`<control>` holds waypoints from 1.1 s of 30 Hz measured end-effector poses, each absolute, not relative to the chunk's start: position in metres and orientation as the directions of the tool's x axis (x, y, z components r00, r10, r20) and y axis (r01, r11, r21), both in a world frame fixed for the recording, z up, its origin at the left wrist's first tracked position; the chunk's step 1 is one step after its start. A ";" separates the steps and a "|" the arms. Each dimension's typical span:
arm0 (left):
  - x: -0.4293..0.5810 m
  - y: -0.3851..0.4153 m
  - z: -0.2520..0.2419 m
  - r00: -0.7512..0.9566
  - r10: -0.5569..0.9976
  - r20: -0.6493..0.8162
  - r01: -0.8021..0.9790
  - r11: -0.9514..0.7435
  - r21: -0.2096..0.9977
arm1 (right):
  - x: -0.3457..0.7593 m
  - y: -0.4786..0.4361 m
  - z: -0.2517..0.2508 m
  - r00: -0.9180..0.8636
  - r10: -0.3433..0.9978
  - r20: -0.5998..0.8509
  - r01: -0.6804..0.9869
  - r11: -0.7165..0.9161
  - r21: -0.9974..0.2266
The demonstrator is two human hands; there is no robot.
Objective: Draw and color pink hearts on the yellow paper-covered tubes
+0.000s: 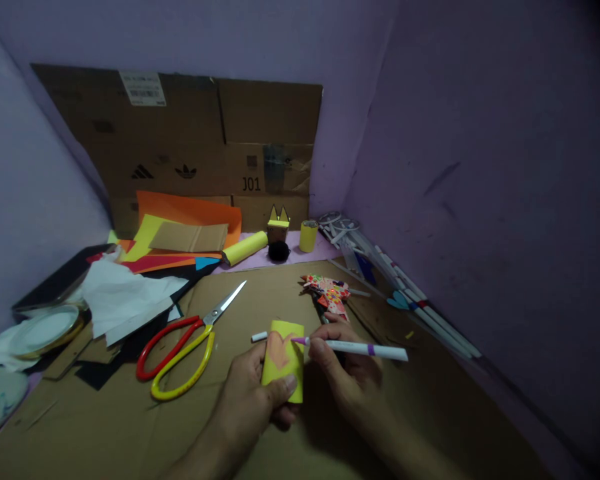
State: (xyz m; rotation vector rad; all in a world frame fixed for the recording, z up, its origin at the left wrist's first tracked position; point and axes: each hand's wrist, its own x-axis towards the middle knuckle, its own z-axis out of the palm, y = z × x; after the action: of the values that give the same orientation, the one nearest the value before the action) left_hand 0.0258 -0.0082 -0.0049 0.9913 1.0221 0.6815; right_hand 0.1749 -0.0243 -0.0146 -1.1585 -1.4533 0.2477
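A yellow paper roll (295, 380) with an orange heart-like shape drawn on its front is held upright by my left hand (253, 390), the thumb lying across its lower part. My right hand (350, 373) pinches a white marker (365, 349) with a purple tip and a purple band. That tip points left and meets the roll near the upper right of the drawn shape, though I cannot tell whether it touches. A small white marker cap (259, 337) lies just left of the roll. Scissors (200, 337) with one red and one yellow handle lie open farther left.
Coloured paper sheets (190, 210) and white tissue (125, 287) pile up at the left. Behind stand a cat-eared roll (279, 227), a yellow roll (308, 237) and a black pompom (279, 251). A patterned pouch (330, 291) and white sticks (430, 313) lie at the right.
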 end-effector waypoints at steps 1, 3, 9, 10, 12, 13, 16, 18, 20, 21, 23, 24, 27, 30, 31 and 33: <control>0.026 -0.008 -0.005 0.394 0.842 -0.370 -0.022 0.410 0.912 | 0.175 -0.024 -0.015 0.190 0.748 0.636 0.502 0.483 -0.718; 0.026 -0.008 -0.005 0.401 0.841 -0.363 -0.026 0.407 0.913 | 0.175 -0.024 -0.015 0.190 0.744 0.641 0.511 0.483 -0.711; 0.026 -0.008 -0.007 0.390 0.841 -0.376 -0.044 0.425 0.904 | 0.177 -0.026 -0.014 0.198 0.778 0.596 0.505 0.439 -0.743; 0.026 -0.008 -0.006 0.389 0.841 -0.375 -0.047 0.425 0.904 | 0.177 -0.027 -0.013 0.211 0.780 0.589 0.501 0.431 -0.750; 0.025 -0.009 -0.006 0.384 0.841 -0.381 -0.048 0.430 0.901 | 0.178 -0.028 -0.011 0.239 0.791 0.563 0.502 0.396 -0.769; 0.025 -0.009 -0.006 0.381 0.840 -0.387 -0.048 0.436 0.899 | 0.179 -0.028 -0.010 0.250 0.797 0.549 0.502 0.378 -0.778; 0.025 -0.009 -0.006 0.382 0.835 -0.397 -0.052 0.448 0.892 | 0.178 -0.027 -0.009 0.247 0.790 0.562 0.505 0.390 -0.770; 0.025 -0.008 -0.007 0.387 0.833 -0.396 -0.060 0.451 0.890 | 0.176 -0.026 -0.011 0.239 0.763 0.600 0.500 0.433 -0.750; 0.025 -0.008 -0.007 0.391 0.832 -0.393 -0.065 0.451 0.890 | 0.175 -0.025 -0.012 0.235 0.755 0.612 0.497 0.447 -0.744; 0.025 -0.007 -0.007 0.393 0.831 -0.394 -0.066 0.453 0.889 | 0.175 -0.025 -0.013 0.233 0.764 0.602 0.501 0.436 -0.747; 0.025 -0.007 -0.007 0.389 0.831 -0.399 -0.063 0.456 0.888 | 0.176 -0.027 -0.012 0.223 0.796 0.562 0.515 0.393 -0.761; 0.026 -0.007 -0.006 0.384 0.831 -0.402 -0.061 0.458 0.887 | 0.177 -0.028 -0.011 0.223 0.814 0.536 0.517 0.367 -0.773; 0.026 -0.008 -0.005 0.373 0.834 -0.407 -0.062 0.460 0.886 | 0.179 -0.030 -0.008 0.231 0.846 0.480 0.491 0.325 -0.808; 0.026 -0.009 -0.004 0.386 0.833 -0.396 -0.076 0.456 0.886 | 0.180 -0.030 -0.011 0.230 0.849 0.476 0.479 0.327 -0.815; 0.026 -0.009 -0.004 0.396 0.832 -0.390 -0.081 0.454 0.887 | 0.180 -0.030 -0.012 0.249 0.842 0.478 0.474 0.325 -0.818; 0.026 -0.008 -0.004 0.414 0.825 -0.384 -0.088 0.457 0.885 | 0.180 -0.029 -0.016 0.247 0.853 0.460 0.457 0.317 -0.831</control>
State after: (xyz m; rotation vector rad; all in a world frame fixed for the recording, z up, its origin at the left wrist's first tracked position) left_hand 0.0257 -0.0085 -0.0044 0.9184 0.9728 0.6882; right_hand 0.1795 -0.0290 -0.0161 -1.3134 -1.3857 0.4172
